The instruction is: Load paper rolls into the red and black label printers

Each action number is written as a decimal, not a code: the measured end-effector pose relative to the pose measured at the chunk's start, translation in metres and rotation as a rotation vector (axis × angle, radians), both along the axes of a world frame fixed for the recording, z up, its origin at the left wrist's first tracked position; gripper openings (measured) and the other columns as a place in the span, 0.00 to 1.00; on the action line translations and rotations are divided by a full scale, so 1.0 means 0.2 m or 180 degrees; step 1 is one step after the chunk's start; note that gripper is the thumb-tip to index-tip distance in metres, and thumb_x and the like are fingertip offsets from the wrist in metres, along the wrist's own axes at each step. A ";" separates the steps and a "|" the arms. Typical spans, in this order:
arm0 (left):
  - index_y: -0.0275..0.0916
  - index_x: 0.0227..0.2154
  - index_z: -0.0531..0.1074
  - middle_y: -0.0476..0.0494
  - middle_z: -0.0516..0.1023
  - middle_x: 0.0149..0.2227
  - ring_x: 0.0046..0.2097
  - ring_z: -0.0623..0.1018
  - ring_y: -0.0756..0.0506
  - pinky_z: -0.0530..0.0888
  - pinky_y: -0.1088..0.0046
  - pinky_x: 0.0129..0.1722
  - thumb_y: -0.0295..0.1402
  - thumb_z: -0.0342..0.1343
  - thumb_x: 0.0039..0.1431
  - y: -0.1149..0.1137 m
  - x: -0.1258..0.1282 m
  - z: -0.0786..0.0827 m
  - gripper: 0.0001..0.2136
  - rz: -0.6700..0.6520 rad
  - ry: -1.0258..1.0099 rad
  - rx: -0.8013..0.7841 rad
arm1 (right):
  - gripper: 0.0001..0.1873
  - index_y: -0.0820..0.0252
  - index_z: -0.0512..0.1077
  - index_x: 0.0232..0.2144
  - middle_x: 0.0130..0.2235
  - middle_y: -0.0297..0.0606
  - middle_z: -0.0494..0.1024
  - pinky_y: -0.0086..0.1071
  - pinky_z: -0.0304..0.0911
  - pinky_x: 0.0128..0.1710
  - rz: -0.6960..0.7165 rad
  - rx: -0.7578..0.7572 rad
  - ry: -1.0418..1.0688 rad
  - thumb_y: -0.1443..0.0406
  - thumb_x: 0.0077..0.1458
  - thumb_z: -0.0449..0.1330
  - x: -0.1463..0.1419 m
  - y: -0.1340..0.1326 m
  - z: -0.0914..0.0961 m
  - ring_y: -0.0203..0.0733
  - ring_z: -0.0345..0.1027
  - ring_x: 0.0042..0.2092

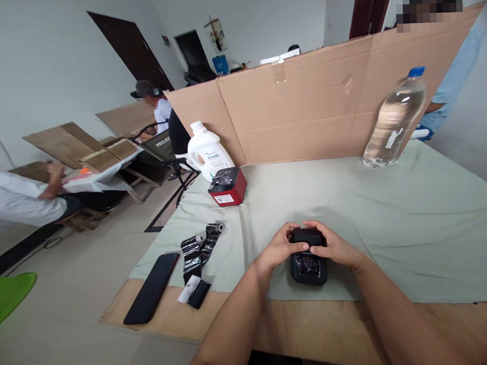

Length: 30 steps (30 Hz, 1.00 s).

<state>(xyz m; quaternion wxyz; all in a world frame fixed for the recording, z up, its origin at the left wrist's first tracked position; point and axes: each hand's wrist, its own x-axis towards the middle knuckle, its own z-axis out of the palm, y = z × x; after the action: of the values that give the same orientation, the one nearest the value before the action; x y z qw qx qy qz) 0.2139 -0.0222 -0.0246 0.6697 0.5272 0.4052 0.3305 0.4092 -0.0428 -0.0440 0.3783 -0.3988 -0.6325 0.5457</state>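
Note:
A small black printer-like device [309,276] with rounded corners lies on the cloth in front of me, with shiny black film showing in its near part. My left hand [286,244] grips its left side, thumb on top. On the opposite side my right hand [331,246] holds it the same way, the two thumbs nearly meeting over the top. The fingertips behind the far edge are partly hidden. To the left lie unrolled black film ribbons [191,256] on small spools, a black-and-white roll [194,292] and a black flat slab like a phone [151,288].
A red and black box-shaped device [229,187] stands by a white jug [210,151] at the table's back left. A cardboard panel [297,111] rises along the back edge. A clear bottle [397,121] with a blue cap stands back right. Other people sit beyond.

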 end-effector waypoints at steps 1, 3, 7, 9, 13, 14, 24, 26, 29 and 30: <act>0.38 0.42 0.66 0.45 0.71 0.41 0.43 0.72 0.45 0.67 0.67 0.45 0.39 0.72 0.33 0.00 0.00 0.00 0.31 0.0012 0.0007 -0.0017 | 0.37 0.55 0.58 0.56 0.57 0.46 0.65 0.48 0.54 0.60 -0.0014 0.0006 -0.0003 0.54 0.46 0.65 0.00 0.00 0.00 0.53 0.58 0.60; 0.38 0.43 0.66 0.44 0.72 0.41 0.43 0.72 0.45 0.68 0.67 0.45 0.38 0.72 0.34 0.00 0.00 0.00 0.31 0.0013 -0.0003 -0.0047 | 0.38 0.55 0.59 0.57 0.57 0.46 0.65 0.48 0.54 0.60 -0.0037 -0.0016 0.0006 0.53 0.46 0.65 0.00 0.00 0.00 0.53 0.59 0.60; 0.38 0.44 0.67 0.43 0.73 0.43 0.47 0.72 0.44 0.67 0.66 0.49 0.37 0.71 0.38 0.00 -0.01 0.01 0.28 -0.0198 -0.0134 -0.0023 | 0.38 0.54 0.60 0.56 0.58 0.44 0.66 0.48 0.55 0.60 -0.0006 -0.0089 0.0133 0.52 0.45 0.66 -0.01 -0.01 0.01 0.52 0.60 0.59; 0.38 0.45 0.68 0.43 0.73 0.44 0.48 0.72 0.43 0.66 0.65 0.50 0.37 0.70 0.40 0.00 -0.01 0.01 0.27 -0.0275 -0.0140 -0.0020 | 0.35 0.53 0.62 0.54 0.57 0.42 0.67 0.47 0.55 0.60 -0.0055 -0.0084 0.0164 0.51 0.46 0.65 -0.03 -0.01 0.03 0.50 0.61 0.58; 0.38 0.46 0.67 0.43 0.73 0.45 0.49 0.72 0.43 0.66 0.65 0.51 0.37 0.70 0.40 0.00 -0.02 0.00 0.28 -0.0264 -0.0088 -0.0044 | 0.32 0.54 0.64 0.52 0.56 0.42 0.69 0.46 0.57 0.59 -0.0094 -0.0043 0.0154 0.51 0.47 0.65 -0.04 -0.02 0.04 0.49 0.63 0.57; 0.38 0.46 0.67 0.43 0.73 0.45 0.49 0.72 0.43 0.66 0.65 0.51 0.37 0.70 0.41 0.00 -0.02 0.00 0.28 -0.0260 -0.0080 -0.0047 | 0.32 0.54 0.64 0.52 0.56 0.42 0.69 0.46 0.58 0.58 -0.0094 -0.0027 0.0139 0.51 0.47 0.65 -0.04 -0.02 0.04 0.49 0.63 0.57; 0.38 0.43 0.68 0.43 0.73 0.44 0.50 0.71 0.42 0.64 0.64 0.52 0.38 0.71 0.38 0.00 -0.01 0.01 0.28 -0.0196 -0.0247 -0.0122 | 0.31 0.55 0.63 0.52 0.56 0.42 0.69 0.47 0.57 0.59 -0.0222 0.0038 -0.0022 0.53 0.48 0.64 -0.04 -0.03 0.04 0.49 0.62 0.58; 0.37 0.42 0.69 0.43 0.73 0.44 0.48 0.72 0.43 0.64 0.65 0.51 0.37 0.71 0.35 0.00 0.00 0.00 0.29 -0.0073 -0.0276 -0.0149 | 0.33 0.56 0.62 0.53 0.56 0.43 0.68 0.46 0.56 0.59 -0.0364 -0.0001 -0.0084 0.53 0.46 0.65 -0.05 -0.02 0.03 0.49 0.62 0.58; 0.37 0.42 0.69 0.44 0.73 0.42 0.45 0.73 0.44 0.66 0.67 0.48 0.37 0.72 0.32 0.01 0.00 -0.01 0.31 0.0288 -0.0421 -0.0275 | 0.41 0.55 0.56 0.58 0.53 0.43 0.69 0.46 0.60 0.57 -0.0618 -0.0216 -0.0010 0.53 0.44 0.66 -0.07 -0.03 0.01 0.48 0.65 0.55; 0.37 0.43 0.69 0.44 0.74 0.41 0.44 0.73 0.44 0.67 0.68 0.46 0.37 0.72 0.33 0.02 0.00 -0.01 0.30 0.0422 -0.0480 -0.0312 | 0.42 0.55 0.54 0.59 0.52 0.43 0.70 0.45 0.63 0.54 -0.0693 -0.0363 0.0077 0.52 0.45 0.65 -0.08 -0.03 0.00 0.47 0.67 0.53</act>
<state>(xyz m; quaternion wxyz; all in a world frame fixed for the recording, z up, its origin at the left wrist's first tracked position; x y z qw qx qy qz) 0.2144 -0.0192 -0.0272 0.7000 0.4395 0.4034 0.3925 0.3931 -0.0489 -0.0436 0.4197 -0.4794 -0.5488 0.5412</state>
